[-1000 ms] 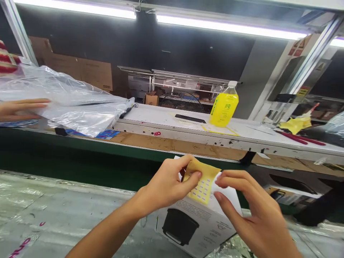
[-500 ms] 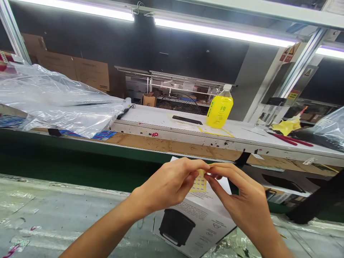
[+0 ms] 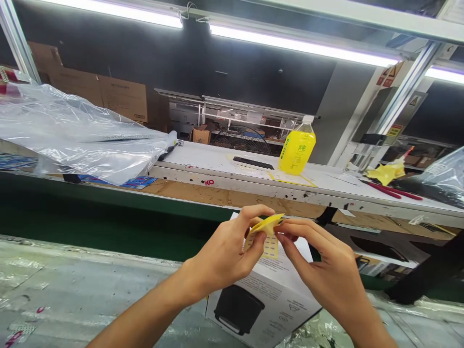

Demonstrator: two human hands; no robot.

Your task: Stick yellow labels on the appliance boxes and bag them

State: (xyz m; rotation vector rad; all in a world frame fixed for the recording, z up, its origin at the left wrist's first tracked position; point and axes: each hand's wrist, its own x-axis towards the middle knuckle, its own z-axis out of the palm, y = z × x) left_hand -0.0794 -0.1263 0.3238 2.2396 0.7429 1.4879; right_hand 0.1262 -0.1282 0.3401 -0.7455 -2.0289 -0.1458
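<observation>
Drawn in since a second earlier, the right hand (image 3: 324,258), grip unclear, meets the right edge of the sheet (image 3: 270,249) that the left hand (image 3: 226,249) pinches between them above the box (image 3: 281,280).

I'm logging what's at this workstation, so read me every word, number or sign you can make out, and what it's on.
"炖": large green character on the bottle; its smaller lines are unreadable.
"KO": red letters on the bench edge.
Triangular sign, its symbol too small to tell: grey cabinet.
Too small or blurred to read: print on the sticker sheet, white box, plastic bag and cardboard box.
</observation>
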